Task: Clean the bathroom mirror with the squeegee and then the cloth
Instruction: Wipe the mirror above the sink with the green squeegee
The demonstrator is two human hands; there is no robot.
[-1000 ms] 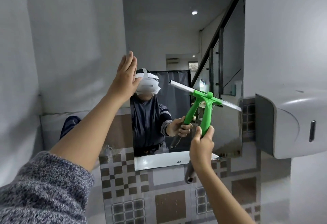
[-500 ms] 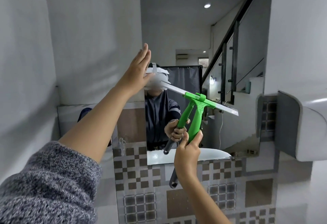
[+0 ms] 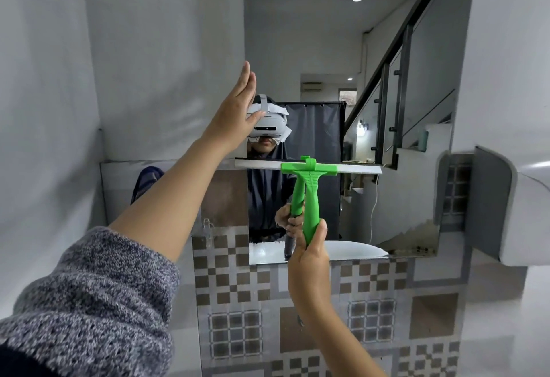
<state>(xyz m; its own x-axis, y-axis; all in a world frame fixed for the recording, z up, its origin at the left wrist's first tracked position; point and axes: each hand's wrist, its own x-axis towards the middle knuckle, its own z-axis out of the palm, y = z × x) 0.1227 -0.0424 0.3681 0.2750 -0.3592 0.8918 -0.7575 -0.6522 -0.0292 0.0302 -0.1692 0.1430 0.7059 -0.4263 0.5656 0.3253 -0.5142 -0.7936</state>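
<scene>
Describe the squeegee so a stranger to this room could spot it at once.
Find the tall mirror set into the grey wall above the checked tiles. Across its lower half runs a level white blade on a T-shaped handle: the squeegee, gripped at the bottom by the right hand. It is the only bright green thing here; the open left hand beside it holds nothing.

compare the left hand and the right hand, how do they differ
The left hand is open and flat, fingers up by the mirror's left edge; the right hand is closed around the green squeegee's handle. The left sits higher, the right lower. Both are bare and raised toward the mirror.
</scene>
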